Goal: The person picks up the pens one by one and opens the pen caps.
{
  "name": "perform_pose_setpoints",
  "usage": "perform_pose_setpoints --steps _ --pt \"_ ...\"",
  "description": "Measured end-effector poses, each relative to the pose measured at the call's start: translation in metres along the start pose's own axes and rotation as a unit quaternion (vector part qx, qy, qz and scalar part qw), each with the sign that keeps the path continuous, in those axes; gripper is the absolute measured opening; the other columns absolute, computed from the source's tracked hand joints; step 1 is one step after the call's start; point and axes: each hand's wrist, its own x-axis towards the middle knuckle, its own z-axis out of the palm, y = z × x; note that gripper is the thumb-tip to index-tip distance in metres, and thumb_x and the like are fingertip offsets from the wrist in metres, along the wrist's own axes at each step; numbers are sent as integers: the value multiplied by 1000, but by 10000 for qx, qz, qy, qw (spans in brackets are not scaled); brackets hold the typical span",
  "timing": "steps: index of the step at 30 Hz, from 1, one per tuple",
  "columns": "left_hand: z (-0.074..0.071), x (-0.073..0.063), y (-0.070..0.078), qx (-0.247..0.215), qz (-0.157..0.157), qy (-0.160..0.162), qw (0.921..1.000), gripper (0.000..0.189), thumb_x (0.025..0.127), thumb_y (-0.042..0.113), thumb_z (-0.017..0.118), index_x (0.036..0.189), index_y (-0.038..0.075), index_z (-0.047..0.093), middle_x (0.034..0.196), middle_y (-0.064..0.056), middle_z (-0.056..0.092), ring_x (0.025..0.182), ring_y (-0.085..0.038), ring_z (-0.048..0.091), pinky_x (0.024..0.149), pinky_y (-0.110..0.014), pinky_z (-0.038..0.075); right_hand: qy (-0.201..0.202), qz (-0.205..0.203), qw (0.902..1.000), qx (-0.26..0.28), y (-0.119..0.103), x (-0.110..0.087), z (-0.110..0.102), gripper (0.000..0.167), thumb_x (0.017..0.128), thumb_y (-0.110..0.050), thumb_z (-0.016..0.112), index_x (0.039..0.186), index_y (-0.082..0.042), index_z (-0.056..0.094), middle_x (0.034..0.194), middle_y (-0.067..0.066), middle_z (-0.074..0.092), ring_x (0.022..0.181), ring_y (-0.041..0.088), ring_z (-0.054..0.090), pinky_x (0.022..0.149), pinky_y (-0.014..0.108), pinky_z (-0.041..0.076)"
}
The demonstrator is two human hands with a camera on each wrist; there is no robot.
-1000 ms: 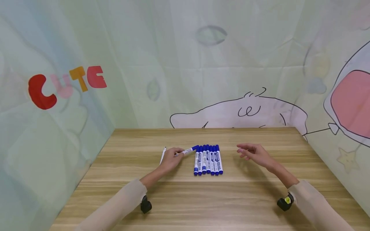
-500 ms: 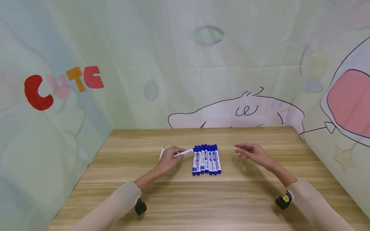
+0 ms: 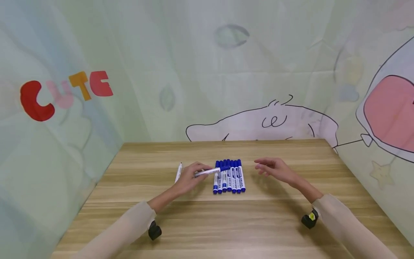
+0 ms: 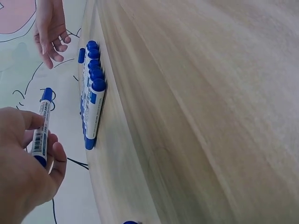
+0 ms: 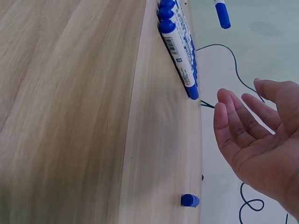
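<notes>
My left hand [image 3: 191, 177] pinches a white marker [image 4: 41, 128] with a blue cap between thumb and fingers. Held aslant, the marker has its cap end overlapping the tops of a row of markers [image 3: 233, 181] in the head view. That row lies side by side, blue caps pointing away from me. To its right, my right hand [image 3: 279, 170] hovers with relaxed fingers and holds nothing. A white marker with a dark bare tip [image 3: 179, 172] lies left of my left hand, partly hidden by it.
A small blue cap [image 5: 190, 200] stands on the wooden table [image 3: 200, 223], seen below my right hand in the right wrist view. Printed fabric [image 3: 161, 54] hangs behind the table's far edge and along both sides.
My left hand has brought its marker rightward, so the cap end now crosses over the row. My right hand has drifted slightly left, closer to the row. The head view has shifted slightly.
</notes>
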Motion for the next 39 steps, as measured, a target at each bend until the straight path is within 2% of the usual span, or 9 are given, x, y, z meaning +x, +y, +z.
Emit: perform_pose_setpoints --steps 4,9,14,21,23,29,36,39 --pt "0 2 2 -25 16 -70 10000 25 94 3 70 119 3 73 111 -13 71 96 -21 65 79 -20 52 -68 -12 10000 63 -4 5 3 43 105 -17 58 139 10 54 125 31 67 97 18 72 83 38 61" --pt "1 5 4 -184 158 -226 9995 26 93 2 70 119 2 73 111 -15 71 96 -23 65 76 -19 52 -250 -77 9996 82 -8 10 10 45 106 -18 56 141 10 52 126 31 66 101 28 72 85 42 61" --pt "4 4 5 -293 203 -367 9987 27 94 1 69 120 2 73 111 -14 70 97 -21 64 76 -20 52 -417 -135 9989 162 -10 16 19 45 107 -20 55 141 9 52 126 30 67 101 27 71 86 44 61" --pt "8 6 4 -370 130 -505 9980 27 93 -1 69 120 2 73 114 -13 70 101 -22 64 81 -21 52 -731 -189 9966 334 -15 25 33 47 109 -25 51 141 9 52 126 29 67 108 45 68 90 48 59" --pt "9 8 5 -355 114 -546 9978 27 93 0 69 120 1 73 114 -13 70 102 -22 64 83 -21 52 -830 -172 9959 324 -17 27 36 48 109 -26 50 142 9 51 127 28 67 108 44 68 91 49 59" --pt "11 10 7 -408 81 -574 9975 27 94 0 69 120 1 72 114 -13 70 102 -21 63 84 -20 52 -966 -56 9951 214 -24 28 42 47 109 -28 50 142 6 53 127 25 67 105 31 71 92 50 59" --pt "10 12 8 -310 199 -524 9979 26 94 2 70 119 3 73 113 -13 70 101 -21 63 84 -21 53 -1147 37 9931 256 -32 27 48 45 109 -27 49 141 4 55 123 27 68 105 31 70 94 54 57" --pt "9 13 10 -258 180 -492 9983 26 95 3 69 120 6 74 114 -12 70 104 -23 63 87 -23 52 -1200 -70 9923 297 -33 27 49 43 110 -24 49 141 5 55 125 30 67 104 32 70 93 54 57"
